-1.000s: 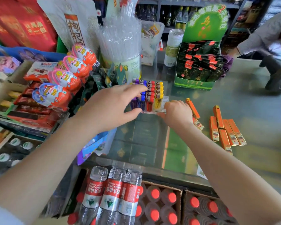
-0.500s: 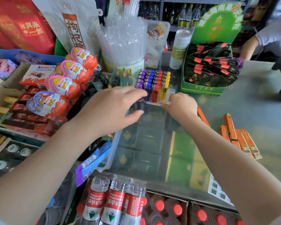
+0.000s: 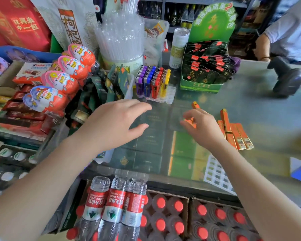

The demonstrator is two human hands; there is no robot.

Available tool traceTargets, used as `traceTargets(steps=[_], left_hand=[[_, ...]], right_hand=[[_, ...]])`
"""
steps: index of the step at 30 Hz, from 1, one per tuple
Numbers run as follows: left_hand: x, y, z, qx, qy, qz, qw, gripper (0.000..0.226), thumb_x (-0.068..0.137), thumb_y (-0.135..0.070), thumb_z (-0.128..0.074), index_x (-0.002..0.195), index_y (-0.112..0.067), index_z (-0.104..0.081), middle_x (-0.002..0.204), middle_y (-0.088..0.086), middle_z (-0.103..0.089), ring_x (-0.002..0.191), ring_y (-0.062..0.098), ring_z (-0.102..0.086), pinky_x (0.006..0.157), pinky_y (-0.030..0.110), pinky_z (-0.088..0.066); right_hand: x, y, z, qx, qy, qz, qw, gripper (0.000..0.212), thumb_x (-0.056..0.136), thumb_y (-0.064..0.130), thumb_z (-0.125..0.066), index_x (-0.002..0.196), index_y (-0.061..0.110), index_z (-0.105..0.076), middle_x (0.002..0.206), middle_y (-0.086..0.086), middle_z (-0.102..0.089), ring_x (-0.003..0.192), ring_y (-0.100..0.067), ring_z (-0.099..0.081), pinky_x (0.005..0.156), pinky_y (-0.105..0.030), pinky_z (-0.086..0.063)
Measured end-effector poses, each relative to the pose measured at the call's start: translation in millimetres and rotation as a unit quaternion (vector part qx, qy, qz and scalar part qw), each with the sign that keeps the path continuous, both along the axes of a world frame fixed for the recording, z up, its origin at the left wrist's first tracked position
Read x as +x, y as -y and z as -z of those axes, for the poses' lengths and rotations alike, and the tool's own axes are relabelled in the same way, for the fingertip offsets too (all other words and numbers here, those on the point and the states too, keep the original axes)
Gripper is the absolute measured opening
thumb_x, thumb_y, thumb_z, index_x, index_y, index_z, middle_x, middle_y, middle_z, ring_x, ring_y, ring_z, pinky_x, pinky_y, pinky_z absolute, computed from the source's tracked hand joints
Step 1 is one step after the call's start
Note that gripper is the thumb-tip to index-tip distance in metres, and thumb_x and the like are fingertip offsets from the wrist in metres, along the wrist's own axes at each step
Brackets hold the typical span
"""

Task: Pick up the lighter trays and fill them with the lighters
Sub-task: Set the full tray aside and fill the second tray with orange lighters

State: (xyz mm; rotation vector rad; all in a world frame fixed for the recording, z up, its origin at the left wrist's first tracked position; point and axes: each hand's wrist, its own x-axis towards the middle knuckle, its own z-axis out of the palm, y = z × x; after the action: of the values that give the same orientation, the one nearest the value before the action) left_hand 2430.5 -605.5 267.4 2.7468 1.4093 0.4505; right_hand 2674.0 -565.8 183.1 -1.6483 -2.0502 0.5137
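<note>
A: Head view shows both hands pulled back from the lighter tray (image 3: 154, 94), which half a second ago they were touching at its near edge.

B: So it sits alone on the glass counter (image 3: 261, 105) now?

A: Yes, against the straw tub (image 3: 123, 47), four rows of lighters (image 3: 152, 80) upright, its right-hand pockets bare. The left hand (image 3: 115, 122) hovers flat, fingers spread, holding nothing.

B: And the right hand (image 3: 203, 126)?

A: Fingers loosely curled above an orange lighter (image 3: 195, 106); whether they touch it I cannot tell.

B: Placement looks done, then. Those orange lighters (image 3: 236, 134) probably fill the gaps next.
</note>
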Motion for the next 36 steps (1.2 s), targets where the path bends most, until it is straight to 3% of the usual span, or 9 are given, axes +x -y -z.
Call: traceTargets(steps=[4,9,12,15,21,24,29,33,36], left_hand=[[22,29,11,-0.029,0.012,0.029,0.999,0.041,0.080,-0.039,-0.043,0.110,-0.017,-0.059,0.098,-0.005,-0.068,0.080,0.006,-0.058,0.053,0.012,-0.037],[39,52,40,-0.080,0.022,0.048,0.995,0.039,0.077,-0.040,-0.043,0.105,-0.018,-0.060,0.092,-0.006,-0.067,0.077,0.015,-0.062,0.060,0.022,-0.048],[40,59,56,-0.091,-0.010,0.043,0.995,0.044,0.076,-0.044,-0.040,0.107,-0.019,-0.060,0.095,-0.006,-0.067,0.079,0.016,-0.064,0.059,0.025,-0.048],[38,65,64,-0.123,0.008,0.009,0.992,0.046,0.084,-0.040,-0.051,0.126,-0.022,-0.047,0.118,-0.006,-0.059,0.104,0.016,-0.057,0.078,0.031,-0.047],[31,71,80,-0.220,0.070,-0.047,0.972,0.069,0.080,-0.040,-0.062,0.138,-0.025,-0.027,0.140,-0.012,-0.032,0.127,0.002,-0.031,0.102,0.018,-0.026],[29,70,96,-0.252,0.090,-0.065,0.961,0.088,0.073,-0.043,-0.069,0.141,-0.022,-0.018,0.147,-0.007,-0.023,0.132,0.004,-0.019,0.099,0.011,-0.011],[25,55,108,-0.258,0.108,-0.077,0.957,0.100,0.069,-0.046,-0.071,0.143,-0.020,-0.009,0.150,-0.003,-0.016,0.136,0.008,-0.011,0.106,0.021,-0.011],[23,45,110,-0.275,0.092,-0.050,0.956,0.097,0.067,-0.048,-0.071,0.142,-0.022,-0.015,0.147,-0.005,-0.022,0.134,0.007,-0.016,0.107,0.022,-0.013],[20,40,114,-0.270,0.109,-0.049,0.955,0.091,0.068,-0.048,-0.071,0.140,-0.025,-0.020,0.142,-0.008,-0.028,0.130,0.004,-0.021,0.107,0.023,-0.016]], right_hand=[[53,72,5,-0.007,0.017,0.018,1.000,0.012,0.081,0.010,-0.065,0.093,0.011,-0.065,0.092,-0.007,-0.064,0.082,-0.026,-0.059,0.073,-0.033,-0.045],[92,104,19,-0.003,0.108,0.068,0.992,0.015,0.081,0.011,-0.065,0.096,0.007,-0.066,0.098,-0.010,-0.065,0.090,-0.032,-0.057,0.070,-0.031,-0.040],[95,104,23,0.003,0.127,0.071,0.989,0.017,0.081,0.014,-0.066,0.096,0.007,-0.068,0.097,-0.013,-0.067,0.093,-0.036,-0.056,0.074,-0.038,-0.045],[79,96,22,0.004,0.119,0.040,0.992,0.018,0.084,0.019,-0.063,0.098,0.009,-0.068,0.099,-0.010,-0.068,0.095,-0.034,-0.056,0.079,-0.039,-0.046],[11,77,25,0.037,0.079,-0.048,0.995,0.019,0.085,0.020,-0.060,0.099,0.009,-0.067,0.094,-0.012,-0.067,0.091,-0.034,-0.056,0.076,-0.038,-0.046],[-12,65,26,0.034,0.053,-0.064,0.996,0.019,0.084,0.021,-0.062,0.099,0.010,-0.068,0.093,-0.013,-0.067,0.087,-0.034,-0.055,0.075,-0.038,-0.047],[-21,55,23,-0.006,0.022,-0.085,0.996,0.022,0.084,0.025,-0.063,0.099,0.010,-0.068,0.099,-0.011,-0.066,0.091,-0.031,-0.058,0.079,-0.040,-0.049],[-4,41,19,0.059,0.039,0.029,0.997,0.021,0.087,0.020,-0.057,0.101,0.008,-0.065,0.104,-0.013,-0.065,0.094,-0.033,-0.058,0.078,-0.043,-0.051],[7,26,19,0.048,0.103,0.105,0.988,0.021,0.089,0.017,-0.052,0.104,0.005,-0.061,0.106,-0.017,-0.060,0.097,-0.037,-0.052,0.078,-0.043,-0.047]])
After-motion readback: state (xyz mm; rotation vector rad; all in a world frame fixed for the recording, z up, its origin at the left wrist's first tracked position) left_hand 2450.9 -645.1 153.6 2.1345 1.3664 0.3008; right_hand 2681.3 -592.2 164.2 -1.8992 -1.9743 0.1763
